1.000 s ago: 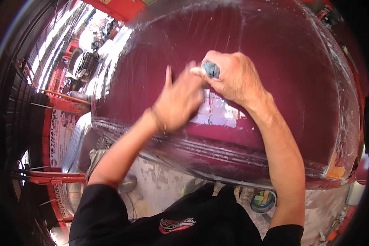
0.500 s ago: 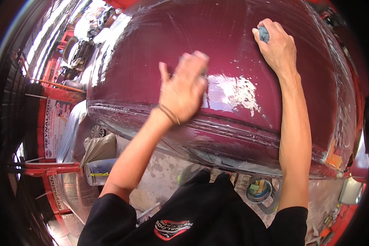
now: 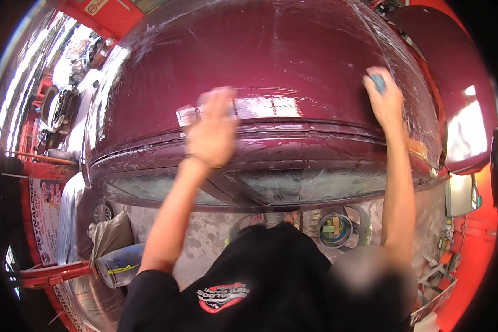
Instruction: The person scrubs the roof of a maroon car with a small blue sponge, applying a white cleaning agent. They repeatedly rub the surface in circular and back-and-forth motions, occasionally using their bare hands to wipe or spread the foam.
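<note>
A glossy maroon car roof (image 3: 293, 44) curves across in front of me, with wet streaks and small droplets on it. My left hand (image 3: 211, 122) lies over its near part, beside the roof's trim groove, fingers stretched forward. Motion smears this hand, and anything under the palm is hidden. Farther right, my right hand (image 3: 386, 102) is closed around a small blue-grey wad (image 3: 378, 83), above the roof near its right side. The wad looks like a sponge or bunched cloth; I cannot tell which. Below the roof edge run the car's side windows (image 3: 282, 185).
Clear plastic film (image 3: 365, 22) covers the roof's far right border. A bucket (image 3: 336, 231) with green and tan blocks stands on the floor by my feet. At left are a blue drum (image 3: 119, 265) and a grey sack (image 3: 110, 235). Another maroon panel (image 3: 454, 83) stands at right.
My view has shifted, so the side windows now show more fully. My left hand has moved left and nearer the trim groove. My right hand, still gripping the wad, sits closer to the roof's right side.
</note>
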Demonstrator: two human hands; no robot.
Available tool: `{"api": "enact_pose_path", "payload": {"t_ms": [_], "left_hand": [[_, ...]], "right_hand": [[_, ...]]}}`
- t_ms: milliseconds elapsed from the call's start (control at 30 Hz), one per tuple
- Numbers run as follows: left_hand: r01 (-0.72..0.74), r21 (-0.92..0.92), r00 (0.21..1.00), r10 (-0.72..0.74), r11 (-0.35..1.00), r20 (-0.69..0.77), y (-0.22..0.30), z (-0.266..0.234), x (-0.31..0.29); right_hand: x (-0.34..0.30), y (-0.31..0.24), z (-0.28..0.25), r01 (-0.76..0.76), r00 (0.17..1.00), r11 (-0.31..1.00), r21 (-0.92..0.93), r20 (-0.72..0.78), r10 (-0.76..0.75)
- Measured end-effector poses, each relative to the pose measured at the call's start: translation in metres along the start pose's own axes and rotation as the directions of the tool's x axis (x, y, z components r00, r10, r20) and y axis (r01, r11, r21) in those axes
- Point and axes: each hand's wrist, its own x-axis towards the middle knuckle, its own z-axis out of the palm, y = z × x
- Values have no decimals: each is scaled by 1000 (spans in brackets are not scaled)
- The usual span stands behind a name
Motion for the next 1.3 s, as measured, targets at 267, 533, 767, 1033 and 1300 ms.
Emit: {"api": "enact_pose_path", "payload": {"t_ms": [267, 533, 767, 1033, 1300], "left_hand": [[-154, -44, 988, 154, 987, 8, 130, 37, 20], [-96, 44, 995, 97, 994, -37, 9, 15, -4], [2, 186, 998, -14, 983, 60, 43, 24, -1], [-650, 94, 755, 628, 754, 186, 202, 71, 88], [-685, -35, 640, 624, 728, 448, 139, 9, 93]], "right_hand": [[-114, 57, -20, -190, 879, 974, 121, -420, 223], [-120, 57, -21, -159, 790, 982, 106, -582, 191], [-122, 54, -13, -112, 608, 944, 311, -730, 312], [-123, 56, -27, -143, 672, 941, 306, -669, 319], [-132, 60, -26, 35, 546, 872, 488, -740, 392]]}}
